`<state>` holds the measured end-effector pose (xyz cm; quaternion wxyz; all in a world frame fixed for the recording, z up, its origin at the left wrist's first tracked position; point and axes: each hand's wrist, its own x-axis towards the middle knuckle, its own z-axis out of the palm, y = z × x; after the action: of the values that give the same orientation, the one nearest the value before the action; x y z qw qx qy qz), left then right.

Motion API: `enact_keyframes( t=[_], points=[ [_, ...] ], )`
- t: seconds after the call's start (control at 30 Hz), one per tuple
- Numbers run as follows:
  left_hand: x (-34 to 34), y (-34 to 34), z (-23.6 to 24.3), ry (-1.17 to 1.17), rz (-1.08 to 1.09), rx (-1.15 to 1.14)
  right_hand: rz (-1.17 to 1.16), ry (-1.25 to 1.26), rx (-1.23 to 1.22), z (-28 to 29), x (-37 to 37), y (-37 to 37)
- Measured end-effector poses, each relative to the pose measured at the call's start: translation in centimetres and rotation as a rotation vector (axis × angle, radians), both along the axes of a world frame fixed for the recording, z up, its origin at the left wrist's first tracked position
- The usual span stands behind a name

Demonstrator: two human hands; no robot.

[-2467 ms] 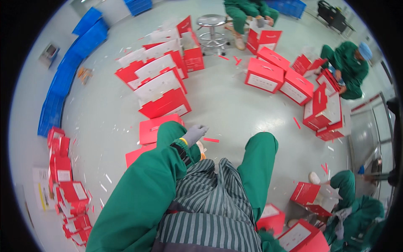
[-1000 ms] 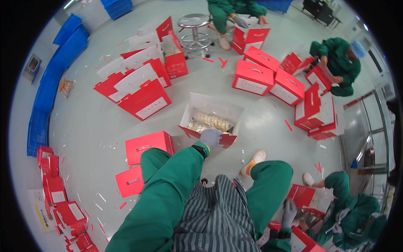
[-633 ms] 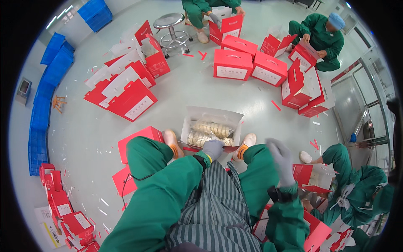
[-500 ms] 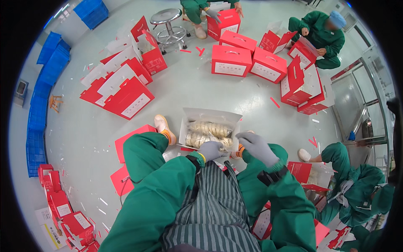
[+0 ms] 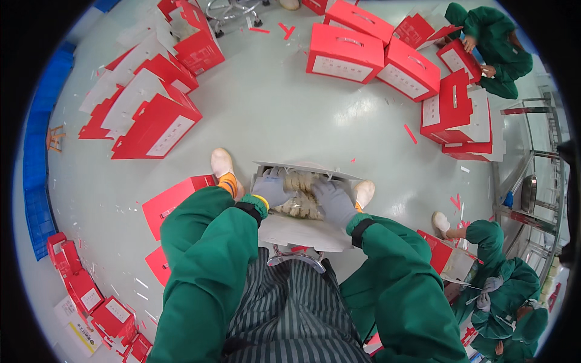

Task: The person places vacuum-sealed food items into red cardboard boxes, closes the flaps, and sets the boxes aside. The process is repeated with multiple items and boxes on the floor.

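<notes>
Between my feet stands an open carton [image 5: 302, 233] with white inner walls, its near flap spread toward my apron. Inside lie clear plastic packs [image 5: 299, 206] of pale, rounded pieces in rows; what they are I cannot make out. My left hand [image 5: 273, 189], in a grey glove, reaches into the box at its left end, fingers stretched out against the packs. At the right end my right hand [image 5: 333, 201], also gloved in grey, lies over the packs with fingers extended and apart. Some fingertips are hidden among the plastic and the box walls.
Red cartons stand open at the far left [image 5: 160, 130] and closed at the far right [image 5: 345, 54]. A shiny metal stool edge [image 5: 296, 261] is before my apron. Co-workers sit at the upper right [image 5: 493, 51] and lower right [image 5: 508, 296]. Blue crates [image 5: 37, 175] line the left.
Both hands have moved from the carton's near edge into it, onto the packs. The near flap now lies spread toward me. My view has shifted, so the far cartons appear higher.
</notes>
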<state>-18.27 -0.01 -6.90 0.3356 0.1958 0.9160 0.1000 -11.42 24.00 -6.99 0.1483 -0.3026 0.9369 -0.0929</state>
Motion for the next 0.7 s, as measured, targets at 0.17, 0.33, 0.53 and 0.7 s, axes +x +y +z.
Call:
enact_keyframes(
  t=[0.17, 0.33, 0.53, 0.7],
  points=[
    [1.6, 0.0, -3.3, -0.310, -0.264, -0.130, -0.293, -0.283, -0.089, 0.0, 1.3, 1.7],
    [2.4, -0.2, -4.8, -0.246, -0.269, -0.088, -0.310, -0.117, 0.046, -1.8, 0.9, 1.6],
    [2.5, -0.5, -6.0, -0.295, -0.163, -0.031, -0.242, -0.143, 0.303, -3.4, 0.1, 0.7],
    [1.7, -0.4, -5.4, -0.325, 0.256, 0.208, -0.360, -0.379, 0.256, -4.8, -3.1, -0.3]
  ],
)
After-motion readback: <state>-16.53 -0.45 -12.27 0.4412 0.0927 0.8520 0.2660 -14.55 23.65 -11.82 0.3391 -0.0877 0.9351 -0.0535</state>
